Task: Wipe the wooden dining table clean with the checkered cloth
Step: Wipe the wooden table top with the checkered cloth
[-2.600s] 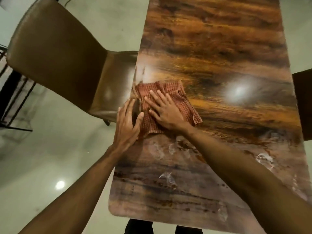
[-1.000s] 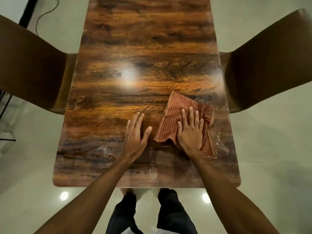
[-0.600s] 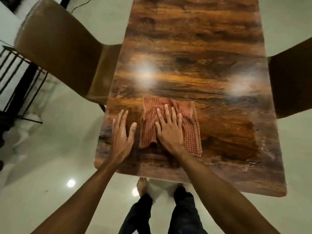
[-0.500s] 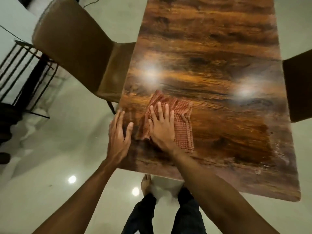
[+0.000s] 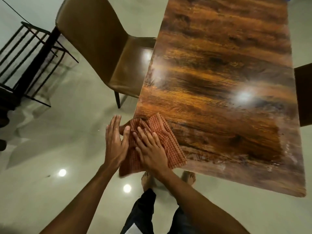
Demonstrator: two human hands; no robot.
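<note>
The red checkered cloth [image 5: 166, 141] lies bunched over the near left corner of the glossy wooden dining table [image 5: 219, 85], part of it hanging past the edge. My right hand [image 5: 152, 151] presses flat on the cloth with fingers spread. My left hand [image 5: 115, 142] is held beside the table's left edge, fingers straight, its thumb touching the cloth's overhanging part. Whitish smears show on the tabletop near the front right.
A brown leather chair [image 5: 101, 41] stands at the table's left side, another dark chair [image 5: 303, 97] at the right edge. A black metal rack [image 5: 28, 65] is on the glossy floor at far left. My bare feet [image 5: 146, 179] stand at the table's near end.
My right hand has slid the cloth leftward and toward me, to the table's near left corner. My left hand has left the tabletop and is now beside the edge, against the cloth.
</note>
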